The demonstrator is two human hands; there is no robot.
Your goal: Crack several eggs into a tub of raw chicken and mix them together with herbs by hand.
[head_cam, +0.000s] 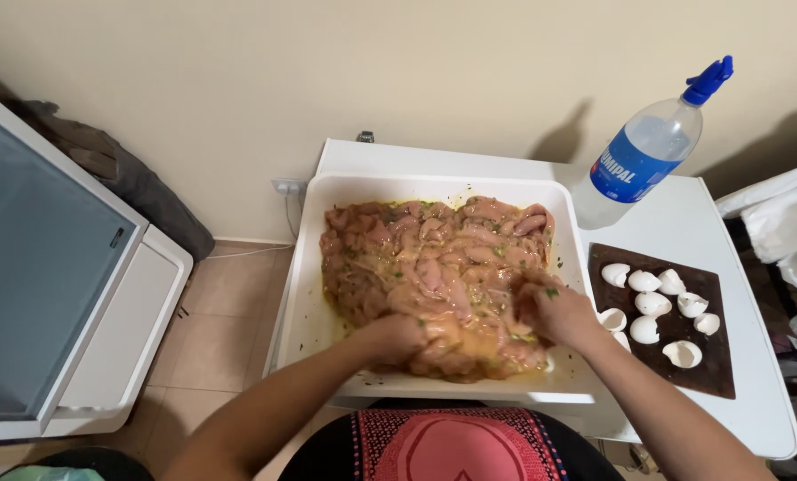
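Both hands deep in chicken [434, 267], near edge of white tray [314, 312]: left hand [398, 337] & right hand [554, 312] clenched on meat, pile stretching away.

One white tray [308, 294] of many chicken pieces [434, 267]. Right of the tray: one dark board [715, 365], about nine eggshell halves [652, 305], one plastic bottle [639, 160].

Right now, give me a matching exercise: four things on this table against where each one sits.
Things:
1. raw chicken pieces
2. eggshells
3. plastic bottle
4. left hand

Places:
A. on the dark board
B. far right corner of the table, lying tilted
C. filling the white tray
D. sunk in the meat at the tray's near edge

Pairs: 1-C, 2-A, 3-B, 4-D
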